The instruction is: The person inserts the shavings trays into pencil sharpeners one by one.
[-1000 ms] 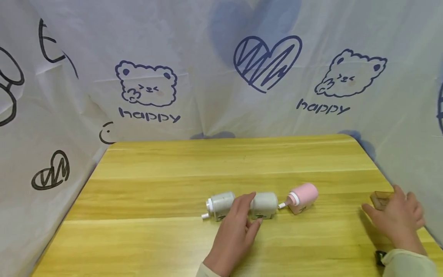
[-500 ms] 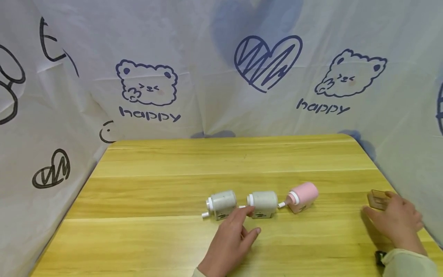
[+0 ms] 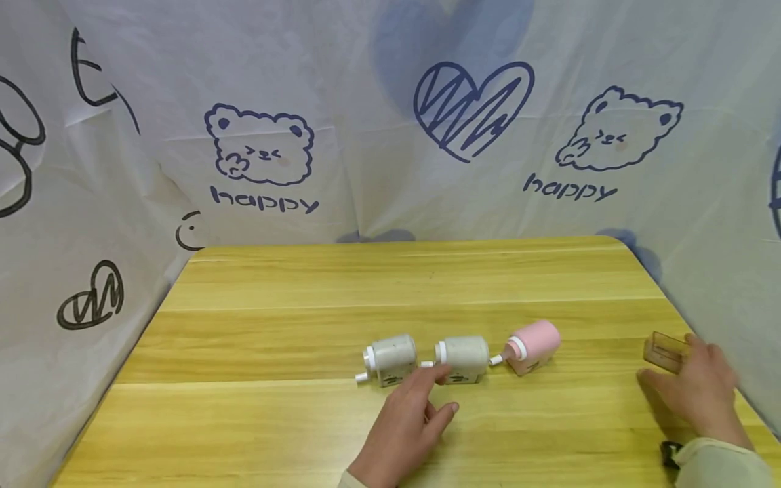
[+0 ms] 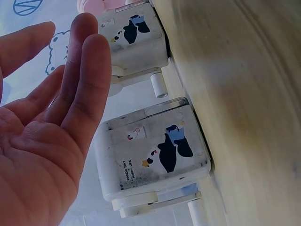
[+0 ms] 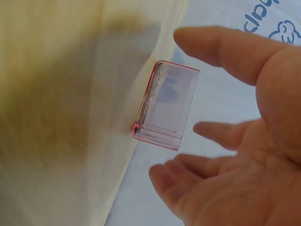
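Two off-white crank pencil sharpeners stand in a row, a left one (image 3: 393,359) and a middle one (image 3: 468,359), with a pink sharpener (image 3: 537,347) to their right. Panda prints show on the left sharpener (image 4: 155,150) and the middle sharpener (image 4: 141,40) in the left wrist view. My left hand (image 3: 403,427) hovers in front of the off-white pair, fingers loosely extended and holding nothing. At the table's right side, my right hand (image 3: 702,393) is spread beside a clear pinkish shavings drawer (image 5: 167,103); a gap shows between fingers and drawer in the right wrist view.
The wood-grain table (image 3: 274,291) runs back to a white cloth (image 3: 366,169) with bear and heart drawings. The cloth also hangs along both sides. The shavings drawer lies close to the table's right edge.
My left hand has drawn back from between the two off-white sharpeners, uncovering the middle one's crank side. The shavings drawer has shifted slightly left, and my right fingers have moved a little left too.
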Demonstrator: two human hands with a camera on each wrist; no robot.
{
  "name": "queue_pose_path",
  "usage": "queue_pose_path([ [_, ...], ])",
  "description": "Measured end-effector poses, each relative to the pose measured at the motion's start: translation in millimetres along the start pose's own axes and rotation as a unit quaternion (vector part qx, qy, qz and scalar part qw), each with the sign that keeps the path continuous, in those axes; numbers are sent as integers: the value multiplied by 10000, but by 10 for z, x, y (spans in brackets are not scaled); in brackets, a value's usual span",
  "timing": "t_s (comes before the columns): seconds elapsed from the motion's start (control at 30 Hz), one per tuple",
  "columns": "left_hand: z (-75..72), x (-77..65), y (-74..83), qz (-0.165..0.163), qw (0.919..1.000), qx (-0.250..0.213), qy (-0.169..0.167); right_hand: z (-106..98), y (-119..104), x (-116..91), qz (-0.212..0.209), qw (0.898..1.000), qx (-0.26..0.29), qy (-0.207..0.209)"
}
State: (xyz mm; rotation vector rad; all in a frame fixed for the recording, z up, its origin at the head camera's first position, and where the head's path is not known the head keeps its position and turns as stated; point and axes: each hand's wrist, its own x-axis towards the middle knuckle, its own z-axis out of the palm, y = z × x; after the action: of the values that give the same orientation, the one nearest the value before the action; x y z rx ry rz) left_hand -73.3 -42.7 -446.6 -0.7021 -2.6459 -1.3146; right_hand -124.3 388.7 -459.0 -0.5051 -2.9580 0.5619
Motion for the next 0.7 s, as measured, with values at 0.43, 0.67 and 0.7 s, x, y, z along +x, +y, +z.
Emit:
queue_pose_path([
  [0.43,-9,-3,10,-132,9998,-26,-130,9,19,-26,329,9990,260,-129],
  [0.67,-14,-16,13,-226,9995,-69,-210,-19,32,-7,89,9998,-105,-153],
  [0.7,-14,-16,13,-232,9995,-71,-215,-23,37,-9,63,9997,-148,-181],
])
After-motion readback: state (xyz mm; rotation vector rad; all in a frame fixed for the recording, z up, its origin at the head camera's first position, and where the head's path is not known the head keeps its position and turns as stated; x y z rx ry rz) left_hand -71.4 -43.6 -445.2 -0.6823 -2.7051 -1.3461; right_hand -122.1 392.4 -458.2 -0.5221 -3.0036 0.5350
